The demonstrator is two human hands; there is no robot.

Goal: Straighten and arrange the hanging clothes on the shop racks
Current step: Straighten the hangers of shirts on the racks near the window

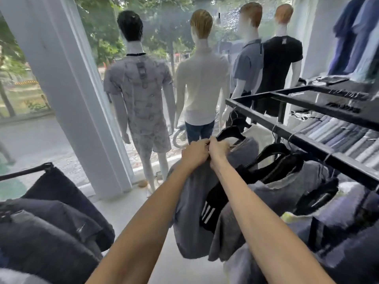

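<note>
Fingers [203,142] of left hand [194,154] and right hand [218,153] pinch grey shirt [190,212] by black hanger [230,132].

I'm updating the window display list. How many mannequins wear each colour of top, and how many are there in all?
Patterned grey top: 1
Cream top: 1
Blue-grey polo: 1
Black T-shirt: 1
Total: 4

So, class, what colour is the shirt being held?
Grey shirt; the head view shows it best.
</note>
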